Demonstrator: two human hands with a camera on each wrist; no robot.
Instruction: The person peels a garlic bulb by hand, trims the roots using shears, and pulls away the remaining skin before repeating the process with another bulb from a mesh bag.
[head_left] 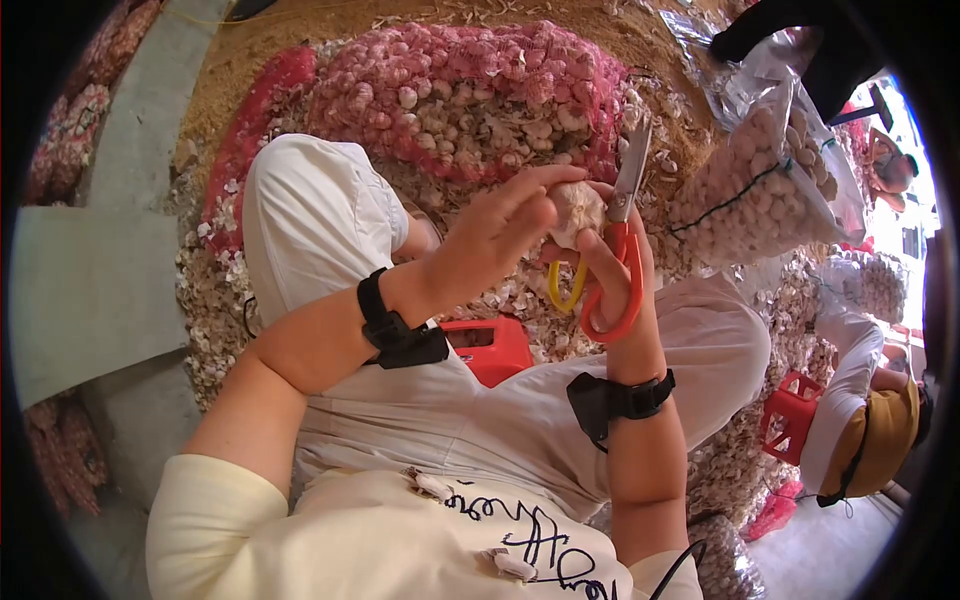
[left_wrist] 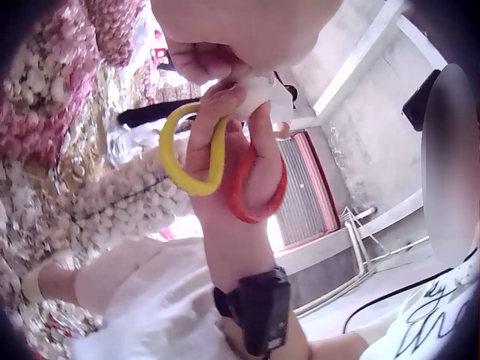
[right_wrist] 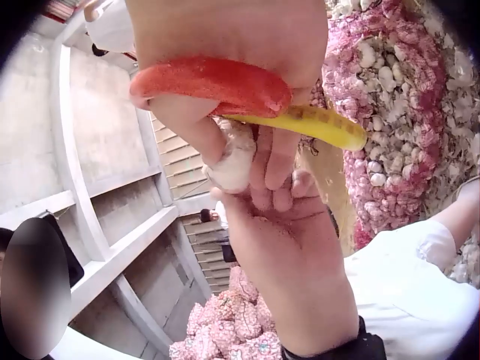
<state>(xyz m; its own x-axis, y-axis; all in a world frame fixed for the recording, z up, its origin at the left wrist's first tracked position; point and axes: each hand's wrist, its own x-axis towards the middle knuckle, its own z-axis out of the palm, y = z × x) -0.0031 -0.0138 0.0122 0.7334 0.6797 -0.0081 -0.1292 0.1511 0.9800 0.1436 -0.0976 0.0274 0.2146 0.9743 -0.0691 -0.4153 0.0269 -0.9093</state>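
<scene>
A whitish garlic bulb (head_left: 577,215) is between the two hands, above the person's lap. The left hand (head_left: 490,235) holds it from the left, its index finger reaching over the top; in the right wrist view its thumb meets the bulb (right_wrist: 231,161). The right hand (head_left: 622,275) carries scissors (head_left: 630,180) with one orange-red and one yellow handle, thumb through the orange-red loop (left_wrist: 238,199) and a finger through the yellow loop (left_wrist: 166,154). Its thumb also presses the bulb. The blades point up and away, closed together, beside the bulb.
A pink mesh sack (head_left: 350,95) of garlic lies open ahead. To the right stands a clear bag (head_left: 740,190) full of bulbs. A red plastic stool (head_left: 500,345) shows between the legs. Garlic skins (head_left: 215,330) litter the floor. Another person (head_left: 860,430) sits at the right.
</scene>
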